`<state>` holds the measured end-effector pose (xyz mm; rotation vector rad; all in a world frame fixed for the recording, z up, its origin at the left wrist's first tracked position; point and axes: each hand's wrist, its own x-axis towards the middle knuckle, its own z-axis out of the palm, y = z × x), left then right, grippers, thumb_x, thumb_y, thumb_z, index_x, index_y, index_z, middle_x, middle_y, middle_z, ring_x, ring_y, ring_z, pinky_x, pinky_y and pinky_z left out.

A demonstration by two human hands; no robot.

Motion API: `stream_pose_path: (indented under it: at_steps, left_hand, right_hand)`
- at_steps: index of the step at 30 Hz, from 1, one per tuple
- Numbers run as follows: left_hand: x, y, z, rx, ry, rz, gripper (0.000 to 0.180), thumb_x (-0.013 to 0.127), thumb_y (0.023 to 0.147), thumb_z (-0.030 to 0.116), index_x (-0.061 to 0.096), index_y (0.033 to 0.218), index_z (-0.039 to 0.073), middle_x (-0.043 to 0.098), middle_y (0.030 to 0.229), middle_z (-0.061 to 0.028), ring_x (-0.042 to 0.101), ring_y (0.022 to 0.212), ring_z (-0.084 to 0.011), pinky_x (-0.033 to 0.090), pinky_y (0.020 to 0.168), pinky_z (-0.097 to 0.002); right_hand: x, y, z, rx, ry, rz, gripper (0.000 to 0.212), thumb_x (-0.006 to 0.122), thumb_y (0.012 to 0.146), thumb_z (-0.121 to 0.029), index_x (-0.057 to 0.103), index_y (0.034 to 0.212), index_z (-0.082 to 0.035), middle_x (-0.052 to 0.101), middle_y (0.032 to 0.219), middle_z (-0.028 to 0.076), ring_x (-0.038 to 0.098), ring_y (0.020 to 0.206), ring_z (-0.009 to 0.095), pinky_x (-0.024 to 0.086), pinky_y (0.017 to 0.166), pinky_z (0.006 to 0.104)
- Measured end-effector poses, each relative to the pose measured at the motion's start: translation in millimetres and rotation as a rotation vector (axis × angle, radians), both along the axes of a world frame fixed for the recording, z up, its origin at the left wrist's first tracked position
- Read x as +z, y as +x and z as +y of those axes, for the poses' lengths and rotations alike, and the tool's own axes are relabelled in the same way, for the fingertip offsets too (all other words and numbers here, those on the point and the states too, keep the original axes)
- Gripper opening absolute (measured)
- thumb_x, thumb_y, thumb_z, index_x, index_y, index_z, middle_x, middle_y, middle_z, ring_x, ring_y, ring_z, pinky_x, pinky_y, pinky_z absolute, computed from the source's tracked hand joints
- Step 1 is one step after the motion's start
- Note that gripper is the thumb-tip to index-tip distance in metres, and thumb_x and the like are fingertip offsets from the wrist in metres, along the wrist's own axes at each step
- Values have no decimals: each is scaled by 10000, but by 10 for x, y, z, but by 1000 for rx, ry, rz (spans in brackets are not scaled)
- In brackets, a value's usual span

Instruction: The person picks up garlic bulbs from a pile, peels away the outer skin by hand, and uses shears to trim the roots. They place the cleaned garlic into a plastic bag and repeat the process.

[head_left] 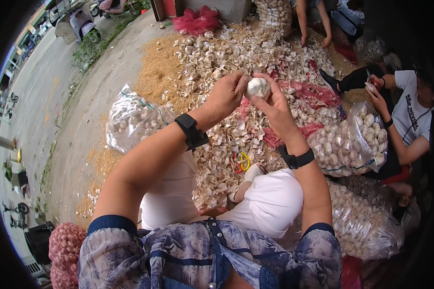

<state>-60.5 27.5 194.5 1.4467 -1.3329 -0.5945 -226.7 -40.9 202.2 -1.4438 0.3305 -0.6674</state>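
Observation:
A whitish garlic bulb is held up in front of me, above the pile of skins. My right hand grips it from the right, with the thumb below and the fingers behind. Against the bulb's left side, the bent fingers of my left hand are pinched together; their tips are partly hidden. Loose garlic skins cover the ground beneath both hands. Scissors with red and yellow handles lie on the skins near my foot.
Clear bags of garlic stand at the left and right, with another bag nearer on the right. Red netting lies over the pile. A co-worker sits at the right; another person's arms reach in at the back.

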Motion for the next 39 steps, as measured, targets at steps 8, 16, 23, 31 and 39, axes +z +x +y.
stream_pose_path:
  at_steps: [8,16,23,31,39]
  left_hand:
    - [-57,12,-27,2,237,495,360,458,1046,343,564,916,24,528,604,-24,524,476,-117,422,432,-265]
    - [50,69,12,-15,167,441,379,512,1019,389,546,889,35,575,713,-45,586,546,-136,473,458,-285]
    - [17,-22,1,6,-29,-105,347,489,1036,345,554,994,7,541,661,-28,505,551,-119,447,533,-286]
    - [88,-17,47,-20,199,416,316,426,1060,329,530,990,38,521,633,-17,472,478,-82,383,429,-241]
    - [25,-9,-4,-36,70,76,411,472,1028,439,559,1062,38,581,761,-32,520,589,-70,428,481,-235]
  right_hand:
    - [-35,6,14,-35,-21,-9,488,676,881,-89,438,1306,-57,598,1106,23,578,964,68,489,827,235]
    - [-2,-51,-32,-66,30,111,454,660,853,-60,461,1260,-42,608,1087,50,598,921,71,511,787,238]
    - [-36,-11,-49,-102,2,21,479,637,881,-80,466,1319,11,611,1143,84,609,999,102,519,873,273]
    - [64,-2,29,-32,-33,-35,475,635,905,-110,463,1332,6,610,1156,67,602,1035,105,510,893,271]
    - [-39,-59,-67,-32,-55,65,526,663,896,-66,439,1369,-6,605,1164,66,599,1039,111,514,864,258]
